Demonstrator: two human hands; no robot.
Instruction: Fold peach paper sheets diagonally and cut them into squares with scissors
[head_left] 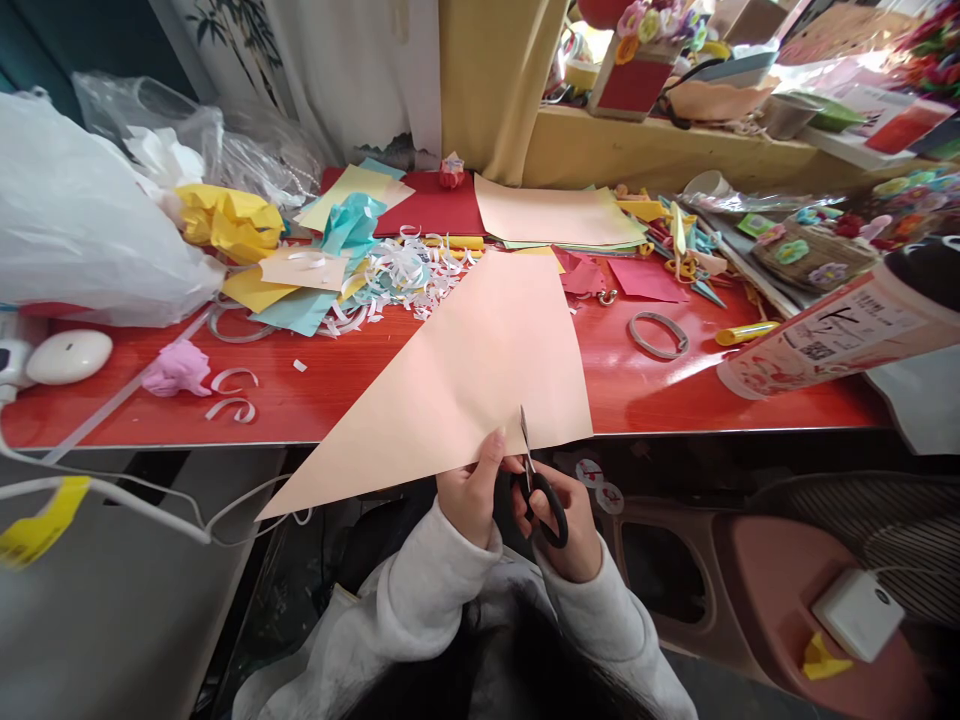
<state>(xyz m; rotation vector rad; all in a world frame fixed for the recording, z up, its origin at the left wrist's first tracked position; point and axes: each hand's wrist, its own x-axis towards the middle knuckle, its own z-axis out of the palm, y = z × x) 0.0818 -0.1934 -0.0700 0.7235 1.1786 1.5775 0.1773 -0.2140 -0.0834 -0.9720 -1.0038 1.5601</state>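
Large, pale peach, pointed paper (pixel 465 370).

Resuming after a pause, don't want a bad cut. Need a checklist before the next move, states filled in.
1. Scissors held by handles in right hand: ok.
2. Peach sheet held at near edge by left hand, thumb on top: ok.
3. Left fingers away from the blades: cannot tell; thumb is beside them, other fingers partly hidden.
4. Sheet seated between both blades: cannot tell; one blade shows above it, underside hidden.
5. Sheet fully on red table: not ok; near part and long left corner overhang.
6. Cup away from scissors: ok, far right side.
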